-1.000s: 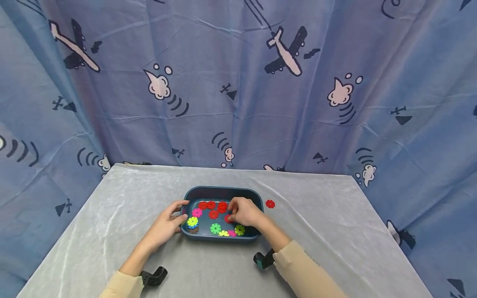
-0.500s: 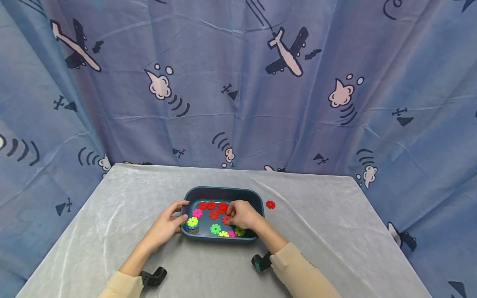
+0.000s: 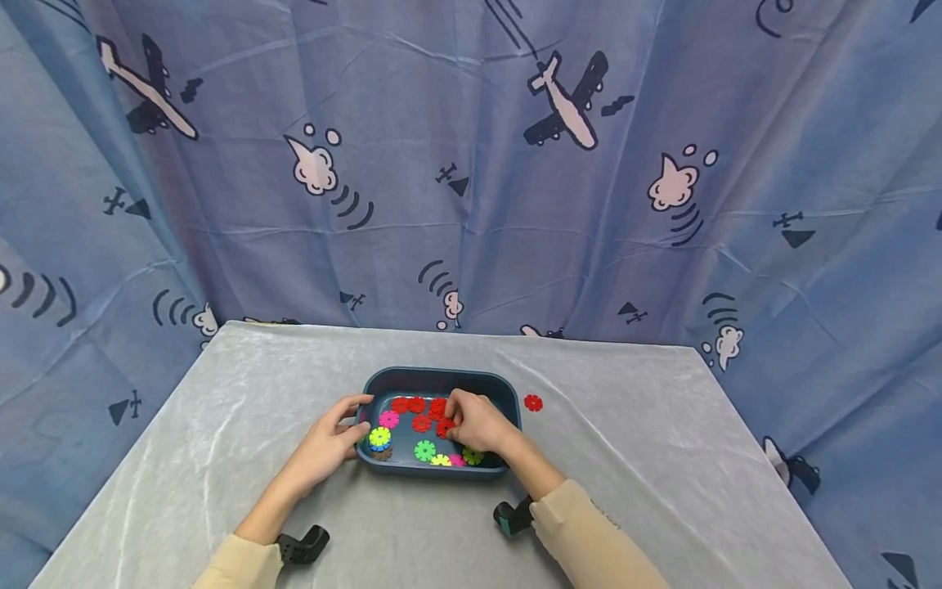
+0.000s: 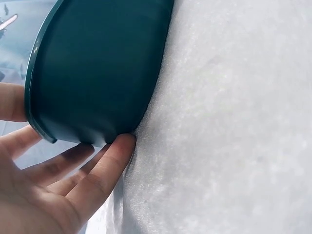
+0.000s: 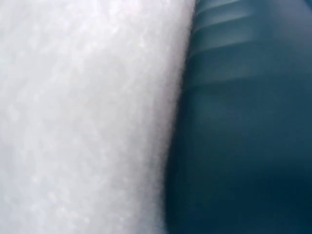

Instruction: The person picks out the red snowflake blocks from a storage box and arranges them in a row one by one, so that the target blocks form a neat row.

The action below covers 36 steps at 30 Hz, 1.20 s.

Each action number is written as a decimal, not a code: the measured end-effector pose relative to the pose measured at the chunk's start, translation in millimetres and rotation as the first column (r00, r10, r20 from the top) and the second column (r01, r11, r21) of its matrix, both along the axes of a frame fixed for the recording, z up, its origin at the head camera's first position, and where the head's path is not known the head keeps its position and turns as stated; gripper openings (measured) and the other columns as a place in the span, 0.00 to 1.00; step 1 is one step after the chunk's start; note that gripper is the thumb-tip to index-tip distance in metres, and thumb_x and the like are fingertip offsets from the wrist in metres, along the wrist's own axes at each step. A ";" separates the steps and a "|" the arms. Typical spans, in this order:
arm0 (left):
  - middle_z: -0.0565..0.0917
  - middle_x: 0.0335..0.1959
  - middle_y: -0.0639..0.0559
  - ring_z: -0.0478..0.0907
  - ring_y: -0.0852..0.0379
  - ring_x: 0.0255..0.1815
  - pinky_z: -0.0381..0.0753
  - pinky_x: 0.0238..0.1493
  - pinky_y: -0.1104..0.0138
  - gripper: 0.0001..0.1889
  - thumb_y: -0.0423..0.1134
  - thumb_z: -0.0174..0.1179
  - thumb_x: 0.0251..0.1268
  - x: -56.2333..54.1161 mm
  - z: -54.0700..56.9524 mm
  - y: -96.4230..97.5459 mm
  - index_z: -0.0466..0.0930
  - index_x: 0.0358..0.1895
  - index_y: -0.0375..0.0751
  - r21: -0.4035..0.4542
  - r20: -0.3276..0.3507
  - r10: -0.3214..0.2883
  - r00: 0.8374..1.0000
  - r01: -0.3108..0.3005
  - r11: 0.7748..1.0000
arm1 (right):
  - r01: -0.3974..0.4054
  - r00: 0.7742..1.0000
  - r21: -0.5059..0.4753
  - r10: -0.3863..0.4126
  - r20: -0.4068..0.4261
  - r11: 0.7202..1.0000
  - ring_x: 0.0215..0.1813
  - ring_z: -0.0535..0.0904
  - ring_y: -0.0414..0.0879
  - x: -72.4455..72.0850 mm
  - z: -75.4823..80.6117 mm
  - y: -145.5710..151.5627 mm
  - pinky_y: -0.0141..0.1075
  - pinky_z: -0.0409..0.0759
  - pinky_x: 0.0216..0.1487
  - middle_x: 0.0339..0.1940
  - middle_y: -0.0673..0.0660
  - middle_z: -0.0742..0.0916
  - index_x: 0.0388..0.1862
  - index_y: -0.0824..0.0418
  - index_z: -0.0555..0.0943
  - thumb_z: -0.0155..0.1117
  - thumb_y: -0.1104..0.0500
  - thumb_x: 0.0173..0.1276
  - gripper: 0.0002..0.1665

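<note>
A dark blue-green plastic tray (image 3: pixel 434 472) stands on the table, with several notched snowflake discs inside. My left hand (image 3: pixel 327 442) grips its left end. In the left wrist view, the fingers (image 4: pixel 105 170) press on the tray's outer wall (image 4: pixel 97 73) and the thumb goes over the rim. Inside the tray, my right hand (image 3: pixel 478 423) has its thumb and fingertips at a red snowflake disc (image 3: pixel 445 428), pinching its right side. More red discs (image 3: pixel 422 423) lie close by. The right wrist view shows only tray wall (image 5: pixel 243 126) and cloth; the hand is hidden there.
Along the tray's near side lie a green disc (image 3: pixel 424 451), a pink disc (image 3: pixel 457 460) and yellow ones. A yellow disc (image 3: pixel 379 438) sits on the left, below a pink one (image 3: pixel 388 419). One red disc (image 3: pixel 533 402) is outside the tray, on the grey cloth.
The right hand has moved slightly left inside the tray, and the red disc at its fingertips has come left towards the other red ones. The left hand stays on the tray's end.
</note>
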<state>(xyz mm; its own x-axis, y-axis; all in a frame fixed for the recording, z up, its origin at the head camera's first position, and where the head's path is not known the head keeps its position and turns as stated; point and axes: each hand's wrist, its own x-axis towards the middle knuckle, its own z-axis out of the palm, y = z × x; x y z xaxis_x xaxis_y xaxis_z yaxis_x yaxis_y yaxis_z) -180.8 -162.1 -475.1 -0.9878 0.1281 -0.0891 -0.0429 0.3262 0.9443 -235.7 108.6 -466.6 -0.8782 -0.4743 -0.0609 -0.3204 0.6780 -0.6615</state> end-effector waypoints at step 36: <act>0.67 0.70 0.32 0.79 0.41 0.59 0.85 0.43 0.60 0.24 0.35 0.55 0.77 0.2 1.5 -0.2 0.68 0.73 0.43 -0.019 0.004 -0.005 1.000 0.005 1.000 | 0.000 1.000 -0.280 0.006 0.022 0.960 0.24 0.76 0.47 19.8 49.0 45.2 0.37 0.78 0.27 0.27 0.54 0.80 0.44 0.64 0.76 0.66 0.68 0.69 0.08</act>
